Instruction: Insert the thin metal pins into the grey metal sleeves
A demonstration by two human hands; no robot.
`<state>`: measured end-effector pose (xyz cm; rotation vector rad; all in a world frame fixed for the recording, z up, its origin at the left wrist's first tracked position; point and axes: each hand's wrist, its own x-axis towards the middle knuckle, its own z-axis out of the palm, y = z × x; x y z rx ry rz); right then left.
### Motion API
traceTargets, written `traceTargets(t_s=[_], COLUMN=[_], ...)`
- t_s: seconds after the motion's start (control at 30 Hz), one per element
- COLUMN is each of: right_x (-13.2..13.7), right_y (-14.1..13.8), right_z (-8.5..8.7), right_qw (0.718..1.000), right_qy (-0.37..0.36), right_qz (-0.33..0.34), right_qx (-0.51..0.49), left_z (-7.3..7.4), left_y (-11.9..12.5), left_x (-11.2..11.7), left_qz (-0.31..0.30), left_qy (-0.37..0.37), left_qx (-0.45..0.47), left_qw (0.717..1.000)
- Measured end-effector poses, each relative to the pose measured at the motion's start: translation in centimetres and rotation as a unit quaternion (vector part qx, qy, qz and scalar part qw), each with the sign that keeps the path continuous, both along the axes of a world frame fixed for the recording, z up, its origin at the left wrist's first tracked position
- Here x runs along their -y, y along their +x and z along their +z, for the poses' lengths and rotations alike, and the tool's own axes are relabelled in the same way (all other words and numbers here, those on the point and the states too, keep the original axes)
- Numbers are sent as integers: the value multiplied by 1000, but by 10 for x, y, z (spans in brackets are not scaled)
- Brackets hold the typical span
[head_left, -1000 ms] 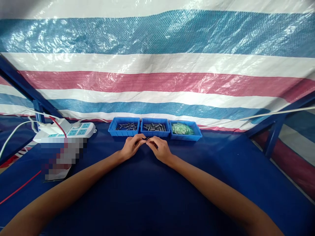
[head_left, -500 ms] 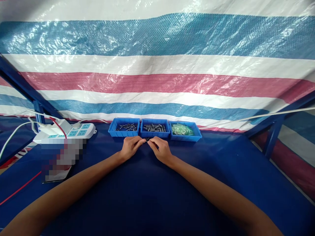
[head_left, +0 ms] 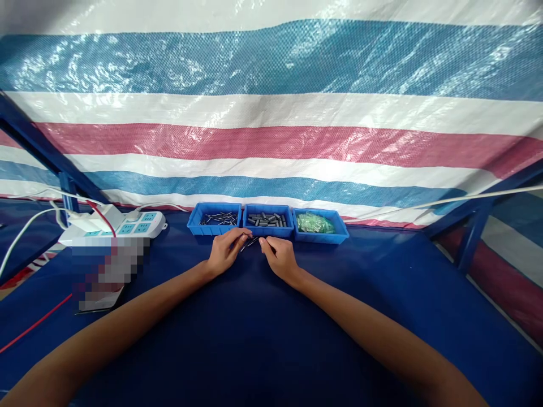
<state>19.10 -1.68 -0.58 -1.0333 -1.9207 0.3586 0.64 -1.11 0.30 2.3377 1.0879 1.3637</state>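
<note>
My right hand (head_left: 278, 257) is closed, thumb against fingers, on a slim dark rod (head_left: 249, 244) that slants down to the left from its fingertips. Close by on the left, my left hand (head_left: 224, 251) has its thumb and forefinger drawn together; what they hold, if anything, is too small to make out. Just beyond the hands stand three blue bins side by side. Slim dark rods with shiny parts lie in the left bin (head_left: 212, 230). Short dark grey cylinders fill the middle bin (head_left: 268, 231). Greenish clear plastic pieces (head_left: 314, 223) are heaped in the right bin (head_left: 322, 238).
A white power strip (head_left: 148, 226) with plugs and cables lies at the left on the blue table (head_left: 254, 339). Nearer me is a blurred-out flat object (head_left: 102, 299), with a red cable (head_left: 38, 324) beside it. Striped sheeting (head_left: 271, 141) hangs behind the bins.
My hands have moved slightly apart, and the left fingertips have lifted a little. More of the dark rod now shows between them, slanting down to the left from the right hand.
</note>
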Motion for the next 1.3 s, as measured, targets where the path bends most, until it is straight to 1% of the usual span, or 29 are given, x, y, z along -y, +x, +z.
traceTargets(t_s=[0.1, 0.2, 0.3, 0.43, 0.5, 0.6, 0.77, 0.97, 1.17, 1.3], right_x=[2, 3, 3, 2, 2, 3, 2, 1, 3, 3], right_y=[0, 0, 0, 0, 0, 1, 2, 0, 0, 0], right_z=[2, 3, 2, 0, 0, 1, 5, 4, 1, 1], right_qw=[999, 998, 997, 997, 996, 995, 998, 999, 998, 998], right_qy=[8, 4, 2, 6, -1, 1, 2, -7, 5, 17], right_qz=[0, 29, 61, 73, 85, 97, 54, 46, 61, 59], right_qx=[-36, -62, -47, -26, -13, 6, -26, -22, -19, 0], left_z=[-1, -6, -13, -18, -17, -12, -5, -6, -6, -6], left_y=[-1, -1, -2, -2, -2, -1, 2, 1, -1, -1], left_x=[-2, -4, -6, -8, -8, -6, -3, -5, -5, -5], left_qz=[-3, -15, -29, -39, -34, -27, -13, -13, 29, 13], left_qy=[15, 14, 7, 0, 2, 15, 25, 28, 41, 35], left_qx=[-29, -28, -2, -12, -17, -24, -21, -10, -25, -17], left_qw=[999, 999, 1000, 999, 999, 999, 999, 999, 998, 999])
